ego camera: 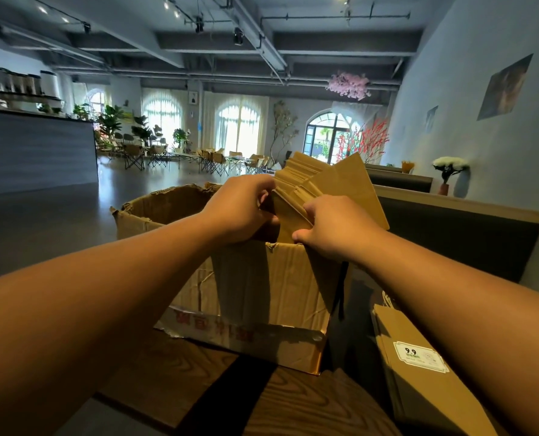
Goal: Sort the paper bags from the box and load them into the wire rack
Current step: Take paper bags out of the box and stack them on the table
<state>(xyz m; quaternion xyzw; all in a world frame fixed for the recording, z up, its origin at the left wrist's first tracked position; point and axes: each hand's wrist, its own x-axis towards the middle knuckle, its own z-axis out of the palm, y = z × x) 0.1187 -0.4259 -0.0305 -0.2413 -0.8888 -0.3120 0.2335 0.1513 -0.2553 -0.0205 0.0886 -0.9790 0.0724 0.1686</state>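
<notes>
- Looks like the pulling-out step: both hands grip a fanned stack of paper bags [321, 187] mid-frame, just above the open box [262, 278].
- Left hand [240, 209] curls round the stack's left edge, right hand [334, 228] pinches its lower right.
- Another paper bag with a label [425, 372] lies on the worktop [199, 388], lower right.
- No wire rack in sight, so next is probably lifting the stack clear and finding it.

Looks like a café: long service counter [38, 149] at left carrying dispenser jars [23, 81], folding chairs [218, 160] and potted plants [111, 121] mid-frame before arched windows [240, 124].
</notes>
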